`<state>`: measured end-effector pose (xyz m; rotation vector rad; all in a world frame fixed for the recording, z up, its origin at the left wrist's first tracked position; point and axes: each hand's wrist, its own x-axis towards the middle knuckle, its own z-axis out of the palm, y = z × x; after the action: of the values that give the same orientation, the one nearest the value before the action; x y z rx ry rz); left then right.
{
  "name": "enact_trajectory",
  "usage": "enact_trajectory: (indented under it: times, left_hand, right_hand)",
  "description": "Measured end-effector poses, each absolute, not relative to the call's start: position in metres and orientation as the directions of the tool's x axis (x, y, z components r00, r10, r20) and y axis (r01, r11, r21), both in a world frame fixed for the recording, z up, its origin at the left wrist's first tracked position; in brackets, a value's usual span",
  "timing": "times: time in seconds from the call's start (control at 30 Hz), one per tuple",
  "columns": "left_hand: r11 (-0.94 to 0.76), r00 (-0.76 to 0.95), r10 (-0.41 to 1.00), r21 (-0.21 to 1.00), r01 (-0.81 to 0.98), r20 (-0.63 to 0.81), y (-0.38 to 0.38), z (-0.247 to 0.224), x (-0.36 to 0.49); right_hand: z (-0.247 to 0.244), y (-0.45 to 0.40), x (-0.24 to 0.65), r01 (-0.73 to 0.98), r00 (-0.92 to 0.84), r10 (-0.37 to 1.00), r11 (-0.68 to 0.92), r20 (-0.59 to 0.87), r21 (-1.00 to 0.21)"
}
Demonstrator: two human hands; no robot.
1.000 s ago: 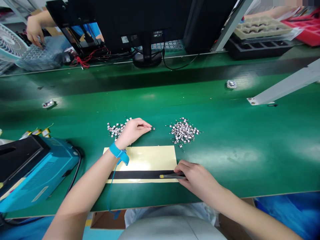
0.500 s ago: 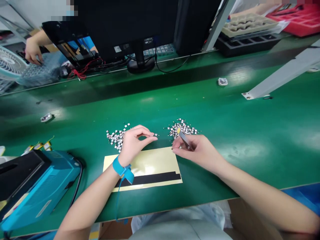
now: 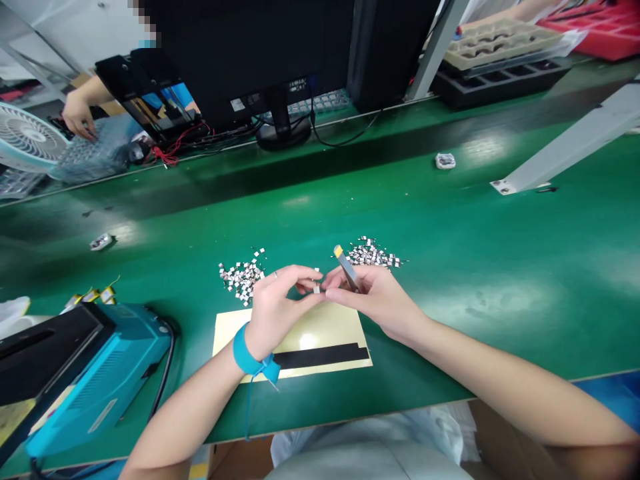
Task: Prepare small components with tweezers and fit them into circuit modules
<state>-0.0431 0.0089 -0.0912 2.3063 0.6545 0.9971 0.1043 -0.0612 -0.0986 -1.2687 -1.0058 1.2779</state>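
Centrally, above the desk (image 3: 500, 280), the left hand (image 3: 277, 310) and right hand (image 3: 376, 300) are held close together, their fingertips almost touching. Tweezers (image 3: 347, 267) are gripped firmly in the right hand's fingers (image 3: 350, 295), with the long axis tilted: the yellow-capped end points up toward the far left, and the other end is hidden among the fingers. The left hand's fingers (image 3: 295, 275) are curved and nearly closed. A tiny white part (image 3: 316, 289) is seen at their tips, between the two hands, but whether it is held cannot be told.

Two loose piles of small black-and-white parts are spread directly on the desk, with no container around them: the left pile (image 3: 243, 280) lies just beyond the left hand, and the right pile (image 3: 373, 253) just beyond the tweezers. Nearer, a cream sheet (image 3: 300, 330) carrying a black strip (image 3: 323, 357) lies under the hands, and a blue strap (image 3: 247, 353) is worn on the left wrist. A blue machine (image 3: 100, 373) stands to the near left. At the far left, a co-worker's hand (image 3: 77, 113) is seen beyond a monitor (image 3: 280, 67).
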Motion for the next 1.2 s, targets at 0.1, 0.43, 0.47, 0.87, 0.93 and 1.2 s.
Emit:
enact_trajectory:
  times: [0.1,0.43,0.47,0.87,0.93,1.2]
  left_hand:
    - [-0.852,0.653,0.496,0.464,0.24,0.572,0.004,-0.0864,-0.0452]
    - [-0.943,0.754,0.332,0.204,0.262,0.567,0.0005,-0.086,-0.0507]
    - [-0.945,0.752,0.326,0.214,0.246,0.573,0.0003,-0.085,-0.0505]
    - [-0.959,0.757,0.281,0.184,0.213,0.59,-0.0011,-0.0879,-0.0526]
    - [-0.961,0.763,0.274,0.195,0.196,0.585,-0.0012,-0.0882,-0.0531]
    - [-0.95,0.707,0.283,0.29,0.114,0.648,-0.0011,-0.0857,-0.0481]
  right_hand:
    - [-0.0979,-0.0628,0.1026,-0.057,0.031,0.995,-0.097,-0.099,-0.994]
    - [-0.0929,-0.0672,0.1004,0.099,0.034,0.998,-0.053,-0.05,-0.994]
    - [-0.093,-0.0672,0.1006,0.102,0.041,0.997,-0.066,-0.062,-0.993]
    - [-0.0995,-0.0656,0.0978,-0.178,0.029,0.99,-0.128,-0.135,-0.976]
    - [-0.1013,-0.0652,0.0987,-0.266,0.025,0.984,-0.163,-0.176,-0.95]
    - [-0.1001,-0.0641,0.1071,-0.327,-0.1,0.964,-0.266,-0.247,-0.907]
